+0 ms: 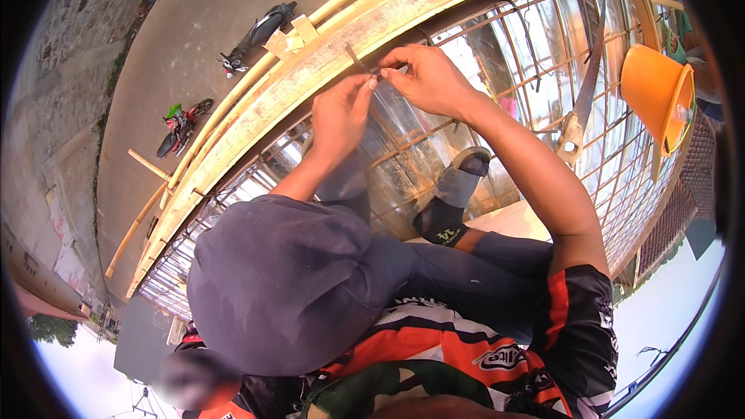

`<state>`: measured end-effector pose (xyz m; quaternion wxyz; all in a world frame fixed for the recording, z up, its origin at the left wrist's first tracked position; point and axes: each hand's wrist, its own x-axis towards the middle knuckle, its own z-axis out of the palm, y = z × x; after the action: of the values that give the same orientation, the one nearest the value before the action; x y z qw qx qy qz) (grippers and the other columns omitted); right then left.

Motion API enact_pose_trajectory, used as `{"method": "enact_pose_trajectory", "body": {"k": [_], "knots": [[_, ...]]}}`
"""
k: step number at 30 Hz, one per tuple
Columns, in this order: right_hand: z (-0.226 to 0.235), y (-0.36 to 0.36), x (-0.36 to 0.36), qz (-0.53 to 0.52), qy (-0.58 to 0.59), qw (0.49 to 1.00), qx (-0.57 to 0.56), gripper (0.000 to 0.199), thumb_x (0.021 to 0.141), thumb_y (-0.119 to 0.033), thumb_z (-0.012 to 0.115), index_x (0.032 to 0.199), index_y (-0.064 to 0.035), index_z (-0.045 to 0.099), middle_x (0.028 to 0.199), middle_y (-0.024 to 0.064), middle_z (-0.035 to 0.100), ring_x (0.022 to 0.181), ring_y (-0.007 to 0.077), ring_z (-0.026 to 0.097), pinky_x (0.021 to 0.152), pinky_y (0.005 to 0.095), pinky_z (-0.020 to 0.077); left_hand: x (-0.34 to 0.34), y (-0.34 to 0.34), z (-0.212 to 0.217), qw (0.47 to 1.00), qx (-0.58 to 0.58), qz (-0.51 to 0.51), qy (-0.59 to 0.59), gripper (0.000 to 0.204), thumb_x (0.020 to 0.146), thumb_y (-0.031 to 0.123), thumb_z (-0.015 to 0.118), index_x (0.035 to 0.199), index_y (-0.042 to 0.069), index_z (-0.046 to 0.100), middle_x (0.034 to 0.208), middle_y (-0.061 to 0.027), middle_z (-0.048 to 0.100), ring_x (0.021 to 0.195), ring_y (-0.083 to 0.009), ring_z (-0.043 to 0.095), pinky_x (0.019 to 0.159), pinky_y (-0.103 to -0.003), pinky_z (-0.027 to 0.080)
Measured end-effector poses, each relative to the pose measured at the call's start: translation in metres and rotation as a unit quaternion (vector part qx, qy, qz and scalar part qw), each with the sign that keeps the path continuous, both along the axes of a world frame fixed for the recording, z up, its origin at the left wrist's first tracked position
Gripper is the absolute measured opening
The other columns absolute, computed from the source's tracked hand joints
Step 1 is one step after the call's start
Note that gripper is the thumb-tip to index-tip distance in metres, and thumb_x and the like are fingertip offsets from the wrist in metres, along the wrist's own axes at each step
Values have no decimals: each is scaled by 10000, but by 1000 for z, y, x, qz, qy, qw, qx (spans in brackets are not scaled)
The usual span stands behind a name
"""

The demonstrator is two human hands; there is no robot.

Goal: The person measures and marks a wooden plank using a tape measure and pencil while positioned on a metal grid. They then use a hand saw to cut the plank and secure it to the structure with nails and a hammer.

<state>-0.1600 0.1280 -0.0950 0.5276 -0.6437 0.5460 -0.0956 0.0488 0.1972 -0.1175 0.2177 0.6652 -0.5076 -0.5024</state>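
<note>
My left hand [343, 115] and my right hand [436, 84] meet beside the edge of a long pale plank [310, 74]. The fingertips of both are pinched together on a thin dark wire [373, 72], mostly hidden between them. A short metal rod [355, 54] sticks up against the plank just beyond the fingers. Below the hands spreads a grid of thin reinforcing bars [411, 140] over shiny sheeting. My dark grey knee [272, 287] covers part of the view of the left forearm. A foot in a dark sock and sandal [454, 198] rests on the grid.
A handsaw [594, 70] lies on the bars to the right, near an orange bucket [652, 93]. Bent bars [524, 27] hook over the plank. Bamboo poles [256, 70] run outside it. Two motorbikes [260, 35] stand on the road below. Another person [694, 46] is partly visible at far right.
</note>
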Motion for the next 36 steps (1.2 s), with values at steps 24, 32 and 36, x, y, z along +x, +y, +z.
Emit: {"method": "enact_pose_trajectory", "body": {"k": [24,32,36], "knots": [[-13,3,17,-7,26,992,-122,147,973,-155,774,1071,-48,800,883,150,753,737,296,707,673,416,555,26,-2,16,918,281,51,277,648,1131,176,653,1717,93,391,772,20,575,524,-40,446,468,-230,356],[-29,-8,1,101,-6,988,-115,264,949,-143,748,1200,-120,826,983,183,765,951,405,756,847,514,598,20,4,1,990,100,-38,90,592,1116,236,694,1657,82,509,755,31,617,637,-40,499,580,-260,433],[-13,-20,-6,167,45,977,-126,193,977,-114,720,1131,-40,809,968,177,757,947,394,717,849,479,575,15,1,1,999,35,-23,32,459,1094,252,741,1502,49,681,744,27,613,657,-39,511,614,-249,452]]}}
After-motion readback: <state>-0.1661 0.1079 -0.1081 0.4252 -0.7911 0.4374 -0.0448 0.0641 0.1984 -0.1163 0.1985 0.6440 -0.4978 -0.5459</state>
